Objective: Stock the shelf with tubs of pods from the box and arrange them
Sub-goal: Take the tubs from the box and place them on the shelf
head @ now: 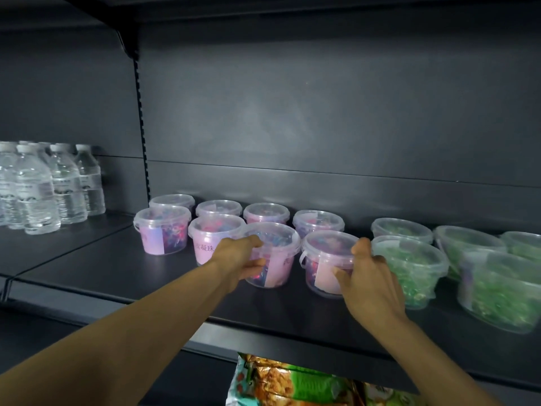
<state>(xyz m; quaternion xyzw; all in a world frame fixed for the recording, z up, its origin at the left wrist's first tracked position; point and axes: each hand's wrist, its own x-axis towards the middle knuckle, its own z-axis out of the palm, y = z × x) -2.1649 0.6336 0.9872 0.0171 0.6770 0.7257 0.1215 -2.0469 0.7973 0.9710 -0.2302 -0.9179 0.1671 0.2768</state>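
Several clear tubs of pink and purple pods stand in two rows on the dark shelf [123, 268]. My left hand [240, 259] grips the left side of a front-row pink tub [275, 253]. My right hand [369, 276] grips the right side of the neighbouring pink tub [325, 262], thumb on its lid. Both tubs rest upright on the shelf, close together. To the right stand several tubs of green pods [412, 268], the nearest almost touching my right hand. The box is out of view.
Water bottles [49, 186] fill the adjoining shelf section at the left. The shelf's back panel [322, 118] rises behind the tubs. Snack bags [287, 382] lie on the shelf below. Bare shelf surface runs in front of the pink tubs.
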